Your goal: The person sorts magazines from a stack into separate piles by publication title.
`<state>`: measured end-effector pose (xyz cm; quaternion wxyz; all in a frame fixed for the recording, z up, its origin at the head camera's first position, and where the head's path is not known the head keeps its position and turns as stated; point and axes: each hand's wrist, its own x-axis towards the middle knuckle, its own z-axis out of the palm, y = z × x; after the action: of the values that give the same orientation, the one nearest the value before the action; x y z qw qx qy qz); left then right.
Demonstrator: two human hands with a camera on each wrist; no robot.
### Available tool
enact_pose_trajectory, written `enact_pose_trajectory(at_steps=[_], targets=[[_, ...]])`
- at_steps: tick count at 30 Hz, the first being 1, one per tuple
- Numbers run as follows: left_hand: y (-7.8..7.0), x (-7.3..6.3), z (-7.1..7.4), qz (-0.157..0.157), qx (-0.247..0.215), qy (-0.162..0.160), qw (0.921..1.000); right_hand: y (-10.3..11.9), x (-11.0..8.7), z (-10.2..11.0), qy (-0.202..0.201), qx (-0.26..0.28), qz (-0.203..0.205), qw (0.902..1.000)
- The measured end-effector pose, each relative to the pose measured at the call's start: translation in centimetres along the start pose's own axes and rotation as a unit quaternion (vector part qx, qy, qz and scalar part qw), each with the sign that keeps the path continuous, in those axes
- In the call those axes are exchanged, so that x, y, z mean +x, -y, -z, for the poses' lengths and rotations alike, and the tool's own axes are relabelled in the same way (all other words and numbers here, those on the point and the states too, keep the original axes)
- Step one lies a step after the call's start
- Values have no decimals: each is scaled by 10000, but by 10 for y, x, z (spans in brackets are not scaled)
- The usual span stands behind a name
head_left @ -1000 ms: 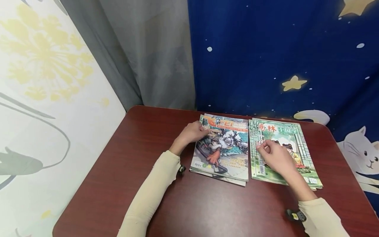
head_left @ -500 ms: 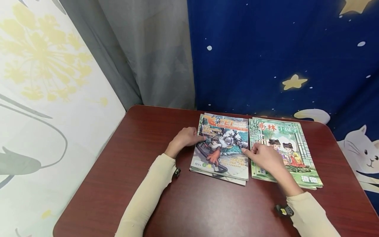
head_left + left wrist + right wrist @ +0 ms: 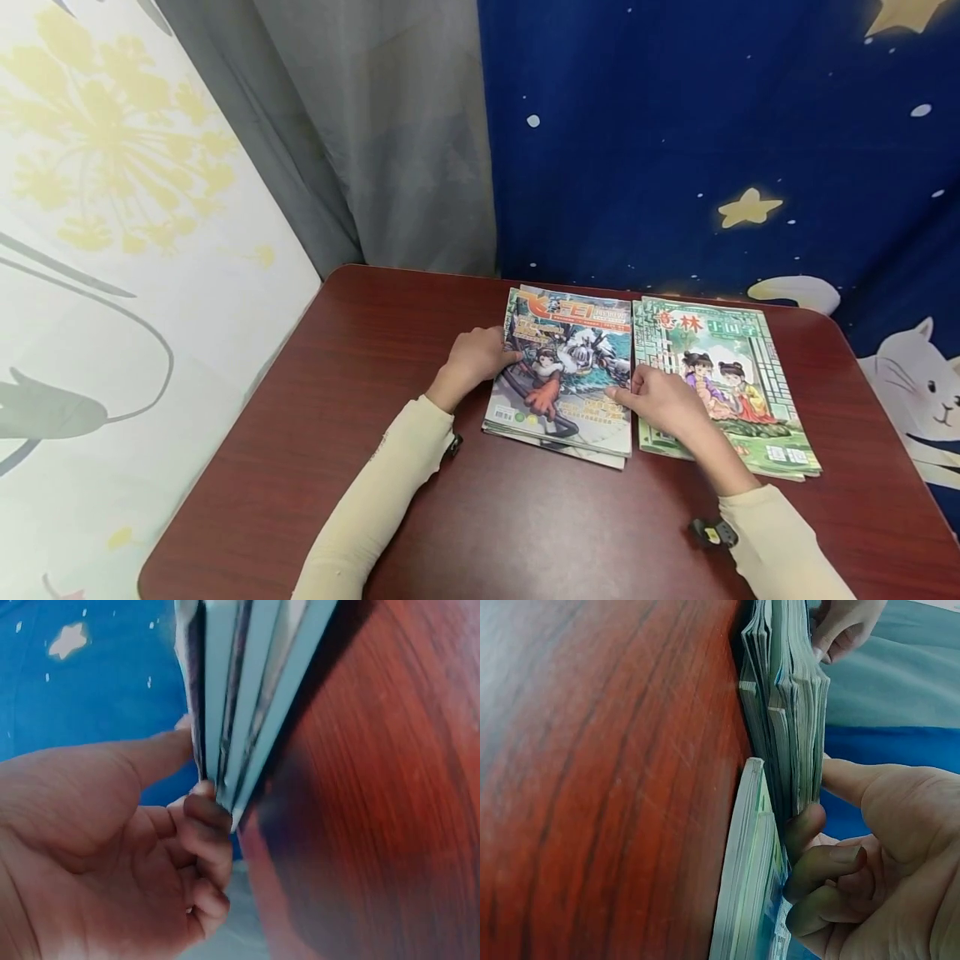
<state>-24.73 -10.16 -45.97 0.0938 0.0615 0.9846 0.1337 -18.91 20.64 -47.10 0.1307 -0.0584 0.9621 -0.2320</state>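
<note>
Two stacks of magazines lie side by side on a table. My left hand [image 3: 474, 360] grips the left edge of the left magazine stack [image 3: 573, 354], its thumb on the top cover. In the left wrist view its other fingers curl against the spines [image 3: 247, 697]. On that stack's right edge my right hand [image 3: 666, 402] pinches, thumb on the cover and index finger against the side, as the right wrist view shows at the page edges [image 3: 806, 727]. Its remaining fingers are bent over the right magazine stack [image 3: 738, 350]. How many magazines each hand holds is unclear.
The dark red wooden table [image 3: 525, 525] extends to the left and in front of both stacks. Behind it hang a grey curtain [image 3: 420, 150] and a blue star-patterned curtain [image 3: 637, 167]. A white patterned wall [image 3: 225, 333] borders the left side.
My right hand has moved left from above the right stack to the left stack's right edge. The left hand has slid slightly down the left edge. Both stacks stay in place.
</note>
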Motion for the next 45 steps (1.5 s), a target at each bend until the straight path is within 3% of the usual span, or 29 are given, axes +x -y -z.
enact_pose_trajectory(at_steps=[3, 6, 10, 15, 20, 25, 32, 40, 45], targets=[[-6, -2, 0, -105, 371, -154, 9991, -1, -1, 2, -15, 72, 13, 10000], [-8, -2, 1, -154, 289, -245, 9992, -1, -3, 3, -29, 143, 30, 9999], [-7, -2, 1, -226, -334, -251, 9989, 0, -6, 6, -86, 216, 32, 9997], [1, -2, 4, -587, -1078, -388, 9917, 5, -6, 10, -238, 293, 61, 9993], [10, -2, 9, -855, -1444, -740, 9830, 13, -2, 11, -338, 365, 152, 9986], [21, -1, 17, -865, -1734, -912, 9768, 25, 4, 4, -567, 435, 236, 9972], [57, -2, 31, -731, -2274, -1119, 9646, 58, 21, -11, -1089, 346, 502, 9922], [109, 6, 47, -322, -2506, -1041, 9619, 106, 47, -23, -1176, 94, 565, 9914], [144, 8, 51, -1, -2899, -884, 9530, 139, 63, -38, -1084, 137, 518, 9927]])
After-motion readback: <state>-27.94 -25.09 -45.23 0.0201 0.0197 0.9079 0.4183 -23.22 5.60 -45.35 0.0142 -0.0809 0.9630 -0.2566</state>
